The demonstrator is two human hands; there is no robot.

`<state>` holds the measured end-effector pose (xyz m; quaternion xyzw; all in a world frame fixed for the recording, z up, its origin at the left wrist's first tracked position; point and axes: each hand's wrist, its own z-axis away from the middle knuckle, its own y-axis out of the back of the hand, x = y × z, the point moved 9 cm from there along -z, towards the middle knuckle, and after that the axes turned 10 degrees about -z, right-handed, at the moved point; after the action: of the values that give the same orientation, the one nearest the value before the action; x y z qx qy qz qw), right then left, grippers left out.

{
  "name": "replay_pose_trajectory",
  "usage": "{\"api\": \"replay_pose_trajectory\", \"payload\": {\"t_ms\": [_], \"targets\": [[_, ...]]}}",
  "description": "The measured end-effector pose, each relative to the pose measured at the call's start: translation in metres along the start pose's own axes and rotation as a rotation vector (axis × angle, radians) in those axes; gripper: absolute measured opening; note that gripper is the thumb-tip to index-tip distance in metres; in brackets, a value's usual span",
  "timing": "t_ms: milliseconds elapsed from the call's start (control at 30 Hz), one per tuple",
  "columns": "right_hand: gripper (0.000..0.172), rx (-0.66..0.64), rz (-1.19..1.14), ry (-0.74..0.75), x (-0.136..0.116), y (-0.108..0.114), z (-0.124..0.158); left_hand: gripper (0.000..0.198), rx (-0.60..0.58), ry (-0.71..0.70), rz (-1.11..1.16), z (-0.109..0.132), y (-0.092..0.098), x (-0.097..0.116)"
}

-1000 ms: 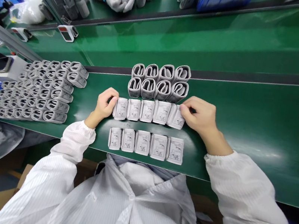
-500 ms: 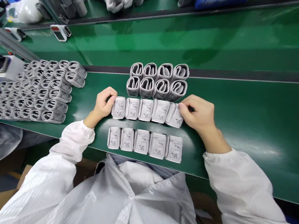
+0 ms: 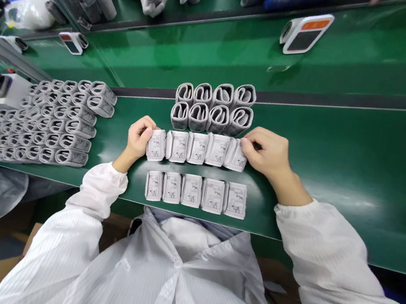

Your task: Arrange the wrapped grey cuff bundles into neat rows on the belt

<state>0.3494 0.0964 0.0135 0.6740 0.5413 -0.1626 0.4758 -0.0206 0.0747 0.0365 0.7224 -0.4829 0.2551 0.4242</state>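
Your left hand [image 3: 139,138] pinches the end cuff [image 3: 157,145] and your right hand [image 3: 267,154] pinches the other end cuff [image 3: 236,155]. This row of rolled cuffs [image 3: 198,148] lies long and straight between your two hands.

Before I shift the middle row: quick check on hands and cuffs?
Left hand on left end cuff: ok, in contact.
Right hand on right end cuff: ok, fingers on it.
Middle row of cuffs: not ok, left end cuff sits skewed, out of line with the other four.
Front row of cuffs: ok, five cuffs, labels up, neither hand on it.
Back block of cuffs, gap to middle row: cannot tell, the edges look nearly touching.
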Motion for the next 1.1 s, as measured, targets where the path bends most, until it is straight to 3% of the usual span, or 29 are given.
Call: {"api": "replay_pose_trajectory", "payload": {"t_ms": [267, 667, 1100], "targets": [[0.034, -0.017, 0.013, -0.027, 0.001, 0.0, -0.001, 0.064, -0.018, 0.067, -0.025, 0.001, -0.002, -0.006], [0.037, -0.023, 0.012, -0.03, 0.004, -0.001, 0.0, 0.062, -0.015, 0.055, -0.003, 0.001, -0.002, -0.004], [0.036, 0.047, -0.097, 0.081, -0.009, 0.005, -0.002, 0.058, 0.053, -0.005, -0.097, -0.006, 0.006, 0.005]]}}
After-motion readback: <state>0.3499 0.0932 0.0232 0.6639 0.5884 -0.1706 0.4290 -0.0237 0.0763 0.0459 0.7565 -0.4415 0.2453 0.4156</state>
